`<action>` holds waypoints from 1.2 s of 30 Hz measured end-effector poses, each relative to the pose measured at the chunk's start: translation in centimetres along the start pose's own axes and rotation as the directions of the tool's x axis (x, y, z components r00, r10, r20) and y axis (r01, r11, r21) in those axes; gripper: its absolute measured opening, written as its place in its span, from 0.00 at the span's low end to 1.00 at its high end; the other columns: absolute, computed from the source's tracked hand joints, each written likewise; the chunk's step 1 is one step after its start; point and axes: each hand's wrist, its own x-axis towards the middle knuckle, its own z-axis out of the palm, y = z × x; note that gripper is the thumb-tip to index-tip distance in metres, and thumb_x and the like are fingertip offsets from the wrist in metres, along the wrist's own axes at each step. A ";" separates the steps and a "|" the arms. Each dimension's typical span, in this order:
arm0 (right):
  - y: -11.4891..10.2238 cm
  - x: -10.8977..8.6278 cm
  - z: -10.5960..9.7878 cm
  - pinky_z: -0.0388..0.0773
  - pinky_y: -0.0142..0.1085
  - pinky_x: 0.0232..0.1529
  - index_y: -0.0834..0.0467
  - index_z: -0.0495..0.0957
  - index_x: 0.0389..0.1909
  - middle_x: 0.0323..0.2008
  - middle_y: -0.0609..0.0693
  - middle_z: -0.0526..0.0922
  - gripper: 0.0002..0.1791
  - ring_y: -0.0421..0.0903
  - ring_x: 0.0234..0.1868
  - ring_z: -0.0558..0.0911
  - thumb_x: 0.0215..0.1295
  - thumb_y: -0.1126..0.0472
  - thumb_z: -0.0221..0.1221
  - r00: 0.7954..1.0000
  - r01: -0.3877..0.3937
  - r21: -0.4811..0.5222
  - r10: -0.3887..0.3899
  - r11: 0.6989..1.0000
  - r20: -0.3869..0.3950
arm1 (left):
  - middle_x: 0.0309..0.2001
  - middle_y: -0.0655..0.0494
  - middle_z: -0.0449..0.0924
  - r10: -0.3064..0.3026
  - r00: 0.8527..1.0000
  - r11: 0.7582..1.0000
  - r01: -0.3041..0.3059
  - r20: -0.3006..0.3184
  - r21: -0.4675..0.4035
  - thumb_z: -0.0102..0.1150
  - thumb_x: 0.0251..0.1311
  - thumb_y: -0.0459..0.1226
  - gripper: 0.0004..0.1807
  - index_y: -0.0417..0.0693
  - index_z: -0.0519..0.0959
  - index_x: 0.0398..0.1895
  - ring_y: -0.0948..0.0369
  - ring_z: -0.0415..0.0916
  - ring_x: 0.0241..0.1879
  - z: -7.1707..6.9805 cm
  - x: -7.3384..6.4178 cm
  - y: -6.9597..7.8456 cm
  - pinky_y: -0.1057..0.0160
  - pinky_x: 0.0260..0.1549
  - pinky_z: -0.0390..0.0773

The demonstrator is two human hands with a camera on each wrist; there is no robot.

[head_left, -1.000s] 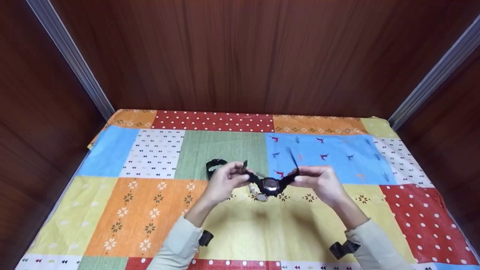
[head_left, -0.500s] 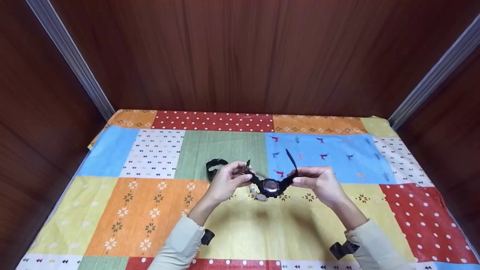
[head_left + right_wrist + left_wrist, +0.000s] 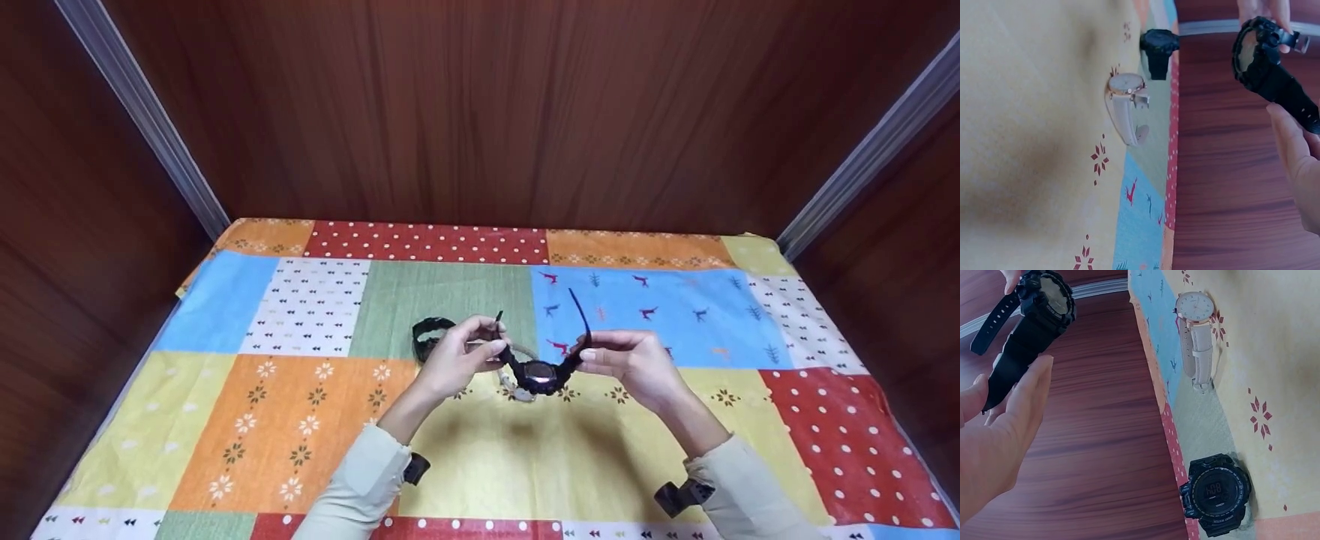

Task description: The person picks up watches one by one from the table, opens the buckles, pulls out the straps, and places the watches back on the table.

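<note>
A black wristwatch (image 3: pixel 540 376) with a round face hangs between my two hands above the table, its strap unfastened and both ends pointing up. My left hand (image 3: pixel 459 360) pinches the shorter buckle end between thumb and fingers. On the other side, my right hand (image 3: pixel 637 365) grips the longer, holed strap (image 3: pixel 1292 95) the same way. Below and behind the held watch lies a watch with a pale strap (image 3: pixel 1202 349) and a white, gold-rimmed dial. A second black digital watch (image 3: pixel 1216 492) rests on the cloth, partly covered by my left hand in the head view.
A patchwork-print tablecloth (image 3: pixel 300 427) covers the table. Dark wood-grain panels (image 3: pixel 465 112) stand behind it and on both sides, with metal strips (image 3: pixel 150 120) at the corners. Each wrist wears a small black camera mount (image 3: pixel 682 497).
Both hands keep their hold on the black watch. They have come slightly closer together, and the strap ends stand a bit more upright. The two other watches have not moved.
</note>
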 end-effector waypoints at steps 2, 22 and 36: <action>0.0 0.1 0.0 0.74 0.44 0.47 0.66 0.79 0.41 0.36 0.60 0.82 0.13 0.53 0.38 0.82 0.54 0.78 0.57 1.000 -0.015 0.006 0.016 1.000 -0.014 | 0.43 0.38 0.71 -0.021 1.000 1.000 0.021 -0.001 -0.005 0.51 0.62 0.29 0.14 0.29 0.68 0.48 0.53 0.76 0.41 0.0 0.2 -0.1 0.59 0.41 0.78; 1.1 0.5 -0.2 0.76 0.42 0.45 0.66 0.80 0.38 0.37 0.61 0.81 0.12 0.51 0.36 0.82 0.52 0.79 0.58 0.995 -0.098 0.029 0.098 0.995 -0.013 | 0.44 0.38 0.69 -0.108 0.994 0.990 0.106 -0.010 -0.097 0.49 0.62 0.27 0.14 0.28 0.68 0.49 0.54 0.74 0.39 0.4 0.9 -1.6 0.57 0.38 0.78; 1.9 0.6 -0.6 0.76 0.40 0.46 0.75 0.73 0.45 0.37 0.59 0.81 0.15 0.50 0.37 0.82 0.54 0.80 0.55 0.994 -0.110 0.002 0.110 0.994 0.000 | 0.41 0.44 0.70 -0.143 0.990 0.982 0.141 -0.003 -0.123 0.51 0.62 0.28 0.17 0.26 0.67 0.51 0.55 0.74 0.37 0.4 1.3 -2.6 0.53 0.39 0.78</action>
